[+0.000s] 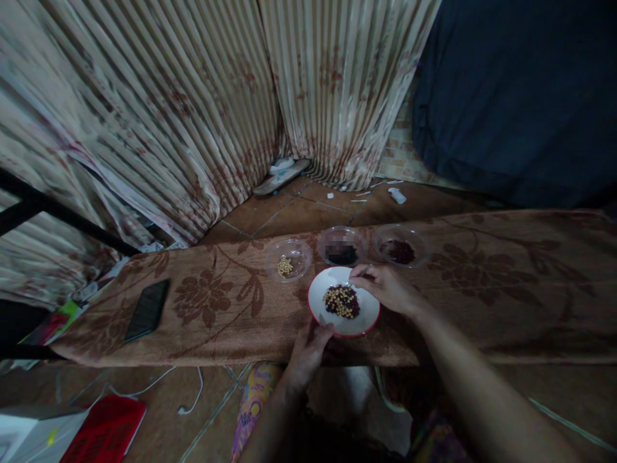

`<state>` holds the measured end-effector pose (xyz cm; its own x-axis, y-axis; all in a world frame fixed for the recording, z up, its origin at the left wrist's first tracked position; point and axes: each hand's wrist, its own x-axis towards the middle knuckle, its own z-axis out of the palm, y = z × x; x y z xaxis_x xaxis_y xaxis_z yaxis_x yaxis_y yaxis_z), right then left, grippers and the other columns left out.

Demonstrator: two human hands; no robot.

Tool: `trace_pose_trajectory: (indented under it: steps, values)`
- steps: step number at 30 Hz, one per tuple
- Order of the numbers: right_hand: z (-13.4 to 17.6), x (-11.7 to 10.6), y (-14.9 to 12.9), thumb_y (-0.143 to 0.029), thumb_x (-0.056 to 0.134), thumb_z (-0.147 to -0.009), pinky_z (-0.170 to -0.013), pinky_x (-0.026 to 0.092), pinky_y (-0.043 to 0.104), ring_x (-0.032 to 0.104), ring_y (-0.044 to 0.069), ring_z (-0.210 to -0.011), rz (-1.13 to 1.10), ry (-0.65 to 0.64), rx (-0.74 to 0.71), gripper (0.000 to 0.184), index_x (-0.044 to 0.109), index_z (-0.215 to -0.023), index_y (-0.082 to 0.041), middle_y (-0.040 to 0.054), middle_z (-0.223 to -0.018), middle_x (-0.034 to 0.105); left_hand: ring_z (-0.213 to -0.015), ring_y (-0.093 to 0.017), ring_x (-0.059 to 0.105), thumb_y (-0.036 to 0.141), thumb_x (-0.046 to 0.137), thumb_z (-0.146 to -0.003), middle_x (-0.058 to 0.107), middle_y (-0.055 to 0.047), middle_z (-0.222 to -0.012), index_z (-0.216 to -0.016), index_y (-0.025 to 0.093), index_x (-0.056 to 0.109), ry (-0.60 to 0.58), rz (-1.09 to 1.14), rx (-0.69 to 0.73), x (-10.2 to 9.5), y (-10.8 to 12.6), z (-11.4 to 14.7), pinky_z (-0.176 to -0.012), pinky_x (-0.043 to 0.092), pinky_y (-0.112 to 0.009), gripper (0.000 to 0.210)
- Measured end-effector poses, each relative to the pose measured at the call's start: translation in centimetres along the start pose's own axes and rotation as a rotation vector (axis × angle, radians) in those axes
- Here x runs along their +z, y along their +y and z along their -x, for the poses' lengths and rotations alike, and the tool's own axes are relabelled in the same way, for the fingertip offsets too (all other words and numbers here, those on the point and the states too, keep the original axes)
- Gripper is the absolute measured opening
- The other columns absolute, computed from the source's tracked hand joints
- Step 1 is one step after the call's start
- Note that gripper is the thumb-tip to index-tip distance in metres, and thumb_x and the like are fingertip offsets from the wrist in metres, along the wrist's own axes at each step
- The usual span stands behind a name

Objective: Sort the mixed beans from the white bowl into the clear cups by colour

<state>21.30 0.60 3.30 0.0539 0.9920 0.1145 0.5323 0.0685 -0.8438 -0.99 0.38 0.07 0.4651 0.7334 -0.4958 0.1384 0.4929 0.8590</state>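
A white bowl [315, 297] with a red rim is on the cloth-covered bench, holding a mixed heap of pale yellow and dark beans [341, 302]. My left hand [311, 347] grips its near-left edge, thumb on the rim and fingers hidden below. Over the far-right edge, my right hand [378, 286] has its fingertips pinched together; whatever is between them is too small to tell. Behind the bowl stand three clear plastic tubs: the left tub [301, 257] with yellow beans, the middle tub [342, 233] with black ones, partly blurred, and the right tub [419, 247] with dark red ones.
A dark phone [147, 310] lies on the left of the patterned bench cloth [482, 315]. Striped curtains [207, 116] hang behind, with small white scraps on the tiled floor [289, 209]. Down at front left are a red packet [106, 427] and a white cable [200, 386].
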Motion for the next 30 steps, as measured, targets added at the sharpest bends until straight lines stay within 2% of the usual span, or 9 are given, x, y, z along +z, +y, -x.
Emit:
trace_pose_trajectory:
  steps: [7, 15, 18, 21, 25, 30]
  values:
    - [-0.1, -0.2, -0.2, -0.039, 0.052, -0.084, -0.067, 0.043, 0.027, 0.06, 0.017, -0.074, 0.044, 0.006, -0.021, 0.023, 0.064, -0.083, -0.02, 0.0012, -0.078, 0.068, -0.057, -0.014, 0.061, 0.045, 0.06, -0.073, 0.062, -0.002, -0.077, -0.109, 0.018, 0.05, 0.004, 0.011, 0.005, 0.2, 0.1, 0.1, -0.046, 0.043, -0.021, 0.046]
    - [-0.1, 0.0, 0.5, -0.037, 0.053, -0.083, -0.068, 0.044, 0.028, 0.061, 0.017, -0.075, -0.007, 0.012, -0.003, 0.021, 0.064, -0.083, -0.019, 0.0014, -0.079, 0.068, -0.056, -0.013, 0.06, 0.045, 0.062, -0.072, 0.063, -0.002, -0.079, -0.11, 0.018, 0.05, 0.021, 0.034, -0.013, 0.1, -0.2, -0.1, -0.044, 0.043, -0.02, 0.048]
    - [0.0, 0.0, 0.7, -0.039, 0.056, -0.081, -0.063, 0.045, 0.026, 0.061, 0.016, -0.07, -0.077, 0.06, 0.008, 0.022, 0.065, -0.083, -0.019, 0.0014, -0.076, 0.067, -0.055, -0.013, 0.061, 0.046, 0.062, -0.072, 0.064, -0.002, -0.077, -0.108, 0.018, 0.051, 0.011, 0.037, 0.002, 0.1, -0.4, -0.3, -0.044, 0.044, -0.02, 0.048]
    - [-0.4, -0.2, 0.1, -0.04, 0.059, -0.079, -0.059, 0.046, 0.025, 0.061, 0.016, -0.066, -0.178, 0.165, 0.015, 0.023, 0.067, -0.078, -0.018, 0.0025, -0.074, 0.067, -0.051, -0.013, 0.059, 0.046, 0.064, -0.07, 0.064, -0.001, -0.074, -0.107, 0.017, 0.051, 0.013, 0.059, 0.033, 0.0, -0.7, -0.6, -0.044, 0.044, -0.021, 0.049]
    - [-2.9, 0.5, -1.8, -0.04, 0.063, -0.077, -0.057, 0.047, 0.025, 0.061, 0.014, -0.063, -0.285, 0.265, -0.043, 0.022, 0.067, -0.075, -0.018, 0.0032, -0.073, 0.067, -0.049, -0.012, 0.057, 0.043, 0.065, -0.069, 0.063, 0.0, -0.065, -0.109, 0.015, 0.053, -0.009, 0.085, 0.07, 0.0, -0.7, -0.8, -0.045, 0.043, -0.021, 0.05]
    - [-8.5, 4.1, -4.3, -0.042, 0.064, -0.074, -0.057, 0.05, 0.026, 0.061, 0.013, -0.058, -0.423, 0.266, -0.129, 0.024, 0.064, -0.074, -0.018, 0.0006, -0.068, 0.065, -0.049, -0.01, 0.056, 0.039, 0.063, -0.071, 0.065, -0.002, -0.077, -0.113, 0.016, 0.052, -0.04, 0.11, 0.109, 0.2, -0.5, -0.5, -0.042, 0.04, -0.019, 0.049]
